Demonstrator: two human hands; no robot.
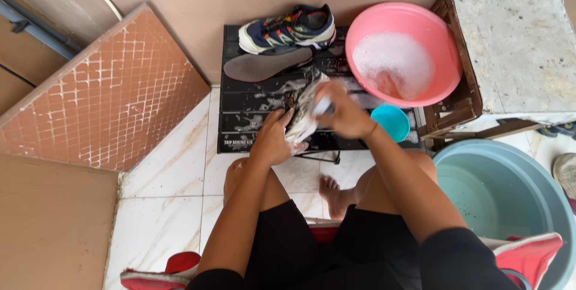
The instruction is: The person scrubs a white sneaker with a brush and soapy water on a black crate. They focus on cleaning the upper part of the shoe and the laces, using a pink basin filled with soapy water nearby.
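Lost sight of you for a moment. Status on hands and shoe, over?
Left hand gripping soapy shoe from below. Right hand on top of it, blurred, holding something pale. Pink basin of suds beside; second shoe and insole behind. Nothing obstructing.

Pink basin [444, 56], teal cup [393, 123]

Pink basin [444, 44] beside cup [393, 123]

Both forearms reached toward twelve o'clock from bent bare knees, left hand [273, 140] cupped with fingers curled toward one o'clock, right hand [345, 113] closed and blurred, angled toward ten o'clock, hands close together, one bare foot [333, 195] planted between the legs
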